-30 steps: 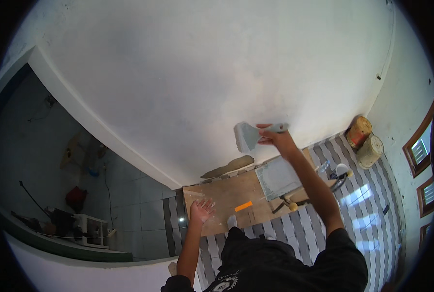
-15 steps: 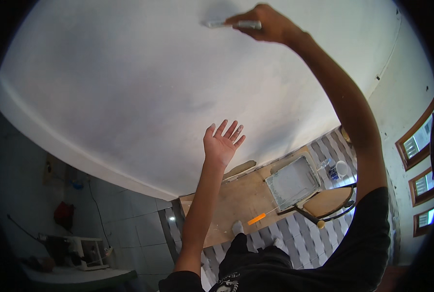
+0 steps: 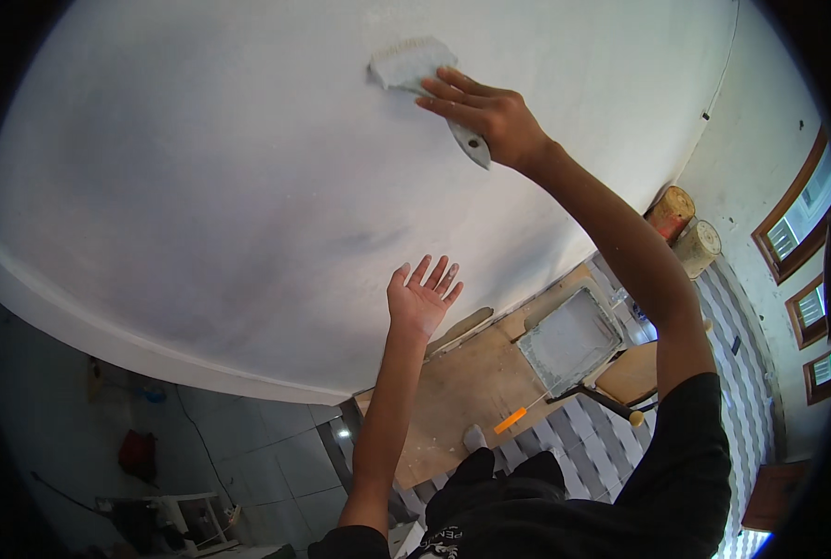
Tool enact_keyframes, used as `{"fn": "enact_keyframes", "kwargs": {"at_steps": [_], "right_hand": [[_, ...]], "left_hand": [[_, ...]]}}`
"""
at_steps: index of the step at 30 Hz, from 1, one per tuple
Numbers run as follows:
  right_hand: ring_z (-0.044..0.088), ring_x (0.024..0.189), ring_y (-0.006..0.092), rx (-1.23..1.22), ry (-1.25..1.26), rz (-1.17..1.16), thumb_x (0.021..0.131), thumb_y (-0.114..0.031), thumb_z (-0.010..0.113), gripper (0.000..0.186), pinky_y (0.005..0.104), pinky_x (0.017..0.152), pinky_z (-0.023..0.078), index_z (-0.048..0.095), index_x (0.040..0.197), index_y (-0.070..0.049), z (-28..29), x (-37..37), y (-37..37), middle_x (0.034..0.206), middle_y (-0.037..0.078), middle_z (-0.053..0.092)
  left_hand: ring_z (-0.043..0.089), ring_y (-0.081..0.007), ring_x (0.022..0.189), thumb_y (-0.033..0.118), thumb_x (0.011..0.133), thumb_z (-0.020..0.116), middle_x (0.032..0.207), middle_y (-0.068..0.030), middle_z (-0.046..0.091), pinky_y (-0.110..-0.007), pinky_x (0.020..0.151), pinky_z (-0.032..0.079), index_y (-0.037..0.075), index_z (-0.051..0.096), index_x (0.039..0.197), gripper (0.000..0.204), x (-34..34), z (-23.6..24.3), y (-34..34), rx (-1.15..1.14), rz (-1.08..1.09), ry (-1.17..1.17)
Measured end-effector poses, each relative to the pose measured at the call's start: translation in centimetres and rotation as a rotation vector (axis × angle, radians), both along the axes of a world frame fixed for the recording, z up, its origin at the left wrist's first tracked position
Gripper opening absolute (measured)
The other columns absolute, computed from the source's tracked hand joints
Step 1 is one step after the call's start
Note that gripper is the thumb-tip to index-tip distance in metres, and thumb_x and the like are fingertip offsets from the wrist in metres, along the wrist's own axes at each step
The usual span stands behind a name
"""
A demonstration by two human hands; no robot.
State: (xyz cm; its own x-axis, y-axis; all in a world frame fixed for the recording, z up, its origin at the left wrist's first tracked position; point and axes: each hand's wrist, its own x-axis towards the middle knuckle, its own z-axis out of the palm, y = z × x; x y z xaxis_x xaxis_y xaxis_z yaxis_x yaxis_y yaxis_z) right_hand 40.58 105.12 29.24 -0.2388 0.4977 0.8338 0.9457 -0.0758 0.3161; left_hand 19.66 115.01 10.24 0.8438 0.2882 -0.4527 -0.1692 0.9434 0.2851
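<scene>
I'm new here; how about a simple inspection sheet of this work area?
Surface: white wall, with darker grey areas.
Job's things: wide brush; pale rectangular tray on a brown board.
Clutter: orange-handled tool near the tray; two stained buckets near the corner at right.
Hands: right hand grips the brush, raised to the wall; left hand empty, fingers spread.
Cables: thin dark cable over the tiled floor at left.
Surroundings: wood-framed windows at right.
</scene>
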Motion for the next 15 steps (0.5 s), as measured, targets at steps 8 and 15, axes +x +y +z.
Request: {"fn": "enact_keyframes", "kwargs": {"at_steps": [8, 15], "right_hand": [[0.069, 0.094, 0.0251, -0.412, 0.228, 0.039, 0.074, 0.001, 0.067, 0.030, 0.0334, 0.079, 0.057, 0.072, 0.103, -0.006, 5.9, -1.4, -1.8, 0.106, 0.012, 0.070], [0.071, 0.077, 0.0220, -0.298, 0.181, 0.086, 0.069, 0.007, 0.063, 0.034, 0.0336, 0.073, 0.056, 0.073, 0.100, -0.004, 12.9, -2.5, -1.3, 0.091, 0.012, 0.073]], "left_hand": [[0.043, -0.0355, 0.131, 0.035, 0.097, 0.040, 0.133, -0.0165, 0.050, -0.055, 0.110, 0.029, 0.007, 0.047, 0.125, 0.040, -0.3, 0.7, 0.5, 0.043, -0.006, 0.023], [0.044, -0.0350, 0.130, 0.034, 0.097, 0.040, 0.132, -0.0158, 0.051, -0.054, 0.109, 0.030, 0.008, 0.048, 0.124, 0.039, -0.2, 0.6, 0.8, 0.033, -0.059, 0.002]]}}
